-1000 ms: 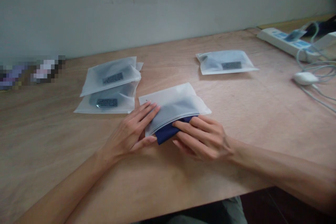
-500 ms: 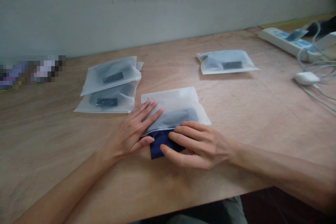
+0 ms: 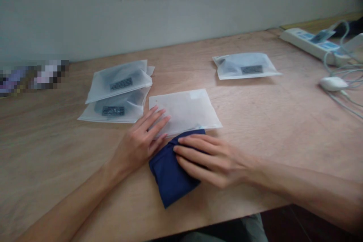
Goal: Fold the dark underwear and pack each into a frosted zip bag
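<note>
My wooden bench [image 3: 68,147] carries overlapping frosted pouches [image 3: 120,72] on the left, with a flat frosted bag [image 3: 187,111] nearer me and a folded navy cloth [image 3: 172,177] at its near edge. My hands are apart: the left hand [image 3: 143,134] lies fingers spread on the bag, while the right hand [image 3: 210,157] covers the cloth's right part, its thumb hidden, so I cannot tell whether it grips. Smallest are the pouches' dark labels [image 3: 121,84].

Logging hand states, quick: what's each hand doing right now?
Left hand: open, resting on the flat, rectangular, translucent white plastic pouch.
Right hand: over the folded navy-blue cloth; whether it is gripping cannot be told.
</note>
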Available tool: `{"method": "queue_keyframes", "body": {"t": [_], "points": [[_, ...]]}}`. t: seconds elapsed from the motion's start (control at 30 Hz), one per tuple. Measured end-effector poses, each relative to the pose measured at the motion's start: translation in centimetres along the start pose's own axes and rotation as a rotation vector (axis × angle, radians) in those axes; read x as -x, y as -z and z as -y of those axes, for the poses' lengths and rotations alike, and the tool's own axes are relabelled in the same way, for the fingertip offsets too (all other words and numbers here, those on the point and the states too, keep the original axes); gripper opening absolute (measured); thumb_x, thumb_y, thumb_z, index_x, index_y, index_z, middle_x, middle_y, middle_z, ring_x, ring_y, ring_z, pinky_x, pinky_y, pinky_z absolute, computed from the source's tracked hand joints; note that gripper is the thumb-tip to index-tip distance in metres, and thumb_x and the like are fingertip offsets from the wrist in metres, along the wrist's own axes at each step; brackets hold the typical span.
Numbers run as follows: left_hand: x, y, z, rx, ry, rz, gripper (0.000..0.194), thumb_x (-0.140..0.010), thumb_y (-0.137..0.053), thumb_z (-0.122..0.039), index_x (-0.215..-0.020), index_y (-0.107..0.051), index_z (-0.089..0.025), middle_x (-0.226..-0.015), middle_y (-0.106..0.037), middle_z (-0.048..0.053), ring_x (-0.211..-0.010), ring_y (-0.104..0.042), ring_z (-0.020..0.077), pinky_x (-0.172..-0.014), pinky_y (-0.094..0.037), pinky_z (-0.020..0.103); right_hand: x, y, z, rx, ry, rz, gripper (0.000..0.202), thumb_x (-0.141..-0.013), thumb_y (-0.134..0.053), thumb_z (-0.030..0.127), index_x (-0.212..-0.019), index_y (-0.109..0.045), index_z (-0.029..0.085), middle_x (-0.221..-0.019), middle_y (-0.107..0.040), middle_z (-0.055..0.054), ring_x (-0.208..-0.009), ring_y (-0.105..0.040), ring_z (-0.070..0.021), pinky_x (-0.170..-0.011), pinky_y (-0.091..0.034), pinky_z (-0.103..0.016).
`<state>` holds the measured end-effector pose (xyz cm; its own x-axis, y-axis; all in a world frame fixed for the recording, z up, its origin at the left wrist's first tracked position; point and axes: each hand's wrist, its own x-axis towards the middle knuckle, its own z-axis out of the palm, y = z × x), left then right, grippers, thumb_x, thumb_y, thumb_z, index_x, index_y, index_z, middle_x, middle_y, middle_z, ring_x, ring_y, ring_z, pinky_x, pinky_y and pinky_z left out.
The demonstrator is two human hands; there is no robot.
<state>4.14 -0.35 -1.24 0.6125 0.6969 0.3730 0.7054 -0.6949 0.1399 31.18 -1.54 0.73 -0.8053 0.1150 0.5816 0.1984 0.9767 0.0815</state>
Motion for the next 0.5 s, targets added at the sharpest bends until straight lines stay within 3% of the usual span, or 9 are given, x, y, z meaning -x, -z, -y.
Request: {"method": "queue_keyframes", "body": {"t": [0.1,0.17,0.3,0.43,0.5], "points": [[0.1,0.3,-0.1,-0.037,-0.044,-0.156,0.029,-0.097,-0.06,-0.013,-0.125,-0.066,-0.016,-0.131,-0.069,0.009,-0.127,-0.063,0.023,-0.111,-0.051,0.037,0.6,-0.4,-0.9,0.119,-0.171,0.066,0.031,-0.099,-0.049,0.01,-0.122,-0.069,0.006,-0.13,-0.07,-0.014,-0.123,-0.064,-0.0308,-0.103,-0.057,-0.046],[0.2,0.4,0.0,-0.046,-0.072,-0.159,0.028,-0.097,-0.057,-0.008,-0.121,-0.067,-0.016,-0.123,-0.073,0.007,-0.115,-0.069,0.0205,-0.104,-0.056,0.035,0.9,-0.5,-1.3,0.153,-0.201,0.089,0.032,-0.098,-0.05,0.009,-0.125,-0.067,0.005,-0.134,-0.068,-0.015,-0.125,-0.063,-0.0323,-0.106,-0.055,-0.048],[0.1,0.2,0.3,-0.123,-0.082,-0.05,0.035,-0.101,-0.05,-0.01,-0.133,-0.061,-0.014,-0.134,-0.068,0.009,-0.122,-0.067,0.0233,-0.11,-0.053,0.042,1.0,-0.1,-1.3,0.111,-0.193,0.111,0.035,-0.098,-0.05,0.014,-0.128,-0.066,0.007,-0.135,-0.067,-0.014,-0.123,-0.065,-0.0316,-0.104,-0.056,-0.047],[-0.2,0.1,0.2,-0.168,-0.021,0.022,0.041,-0.105,-0.046,-0.025,-0.143,-0.053,-0.012,-0.145,-0.059,0.012,-0.132,-0.06,0.0249,-0.116,-0.048,0.046,0.8,0.3,-0.9,0.013,-0.143,0.108,0.037,-0.098,-0.05,0.028,-0.124,-0.067,0.007,-0.131,-0.069,-0.015,-0.121,-0.066,-0.0317,-0.098,-0.059,-0.044],[-0.4,0.2,0.0,-0.175,0.007,0.055,0.045,-0.106,-0.044,-0.031,-0.147,-0.049,-0.012,-0.149,-0.056,0.012,-0.135,-0.057,0.0253,-0.117,-0.046,0.047,0.7,0.4,-0.9,-0.001,-0.109,0.072,0.033,-0.099,-0.05,0.026,-0.118,-0.068,0.007,-0.125,-0.072,-0.014,-0.116,-0.069,-0.0297,-0.094,-0.061,-0.041]]}}
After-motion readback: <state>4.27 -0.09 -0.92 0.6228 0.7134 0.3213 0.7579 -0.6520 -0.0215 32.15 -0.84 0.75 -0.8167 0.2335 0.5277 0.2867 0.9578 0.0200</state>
